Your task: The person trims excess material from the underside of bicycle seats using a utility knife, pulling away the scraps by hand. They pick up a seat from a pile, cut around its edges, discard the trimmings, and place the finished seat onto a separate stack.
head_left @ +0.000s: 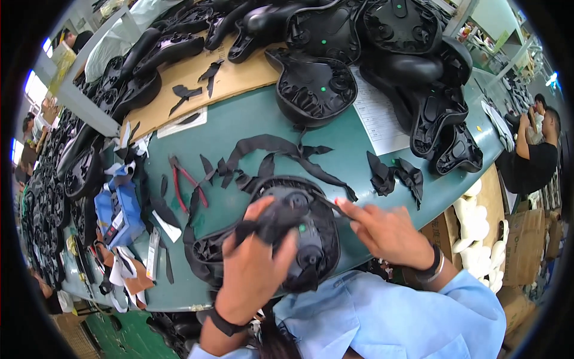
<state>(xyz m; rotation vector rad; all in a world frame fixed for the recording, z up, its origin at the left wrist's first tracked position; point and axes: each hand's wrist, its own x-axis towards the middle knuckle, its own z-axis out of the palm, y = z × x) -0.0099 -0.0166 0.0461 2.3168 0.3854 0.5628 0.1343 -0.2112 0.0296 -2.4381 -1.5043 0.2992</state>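
Observation:
A black bicycle saddle [326, 248] lies underside up at the table's near edge, its narrow nose toward the left. My left hand [251, 272] is over it, fingers closed around a strip of black cover material [276, 220] that is smeared by motion. From the right, my right hand [388, 236] grips a slender dark tool [326, 202] with a bit of red by the fingertips. Its thin end reaches the saddle's far right rim; whether it is a blade cannot be made out. Black offcuts [263, 146] lie just beyond the saddle.
Red-handled pliers [182, 185] and a blue bin [119, 209] are on the left. More saddles [317, 90] are piled along the back, some on cardboard [197, 96]. A printed sheet [382, 116] lies behind; a co-worker [532, 152] sits at the far right.

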